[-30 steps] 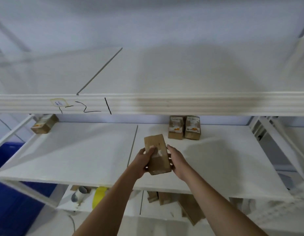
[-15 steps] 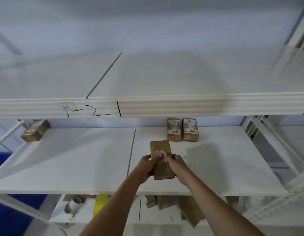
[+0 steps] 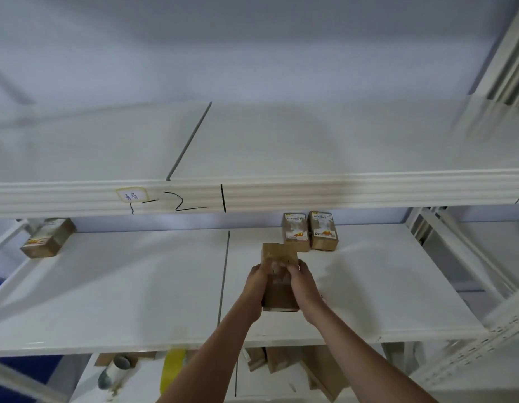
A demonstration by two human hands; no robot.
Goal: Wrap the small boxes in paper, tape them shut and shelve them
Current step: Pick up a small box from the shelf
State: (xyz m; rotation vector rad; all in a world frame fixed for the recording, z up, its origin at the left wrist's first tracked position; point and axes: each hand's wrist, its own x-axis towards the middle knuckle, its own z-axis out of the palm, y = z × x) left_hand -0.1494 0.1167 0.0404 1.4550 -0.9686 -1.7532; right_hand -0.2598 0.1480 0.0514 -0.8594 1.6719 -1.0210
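Between white shelves (image 3: 136, 286), wrapped box (image 3: 278, 289)

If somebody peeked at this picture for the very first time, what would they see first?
First, the two hands, left hand and right hand, gripping a brown wrapped box over the middle shelf. Just behind it, two labelled boxes stand side by side at the back of that shelf, and another box lies at its far left. Above, black scribbles mark the upper shelf's front edge.
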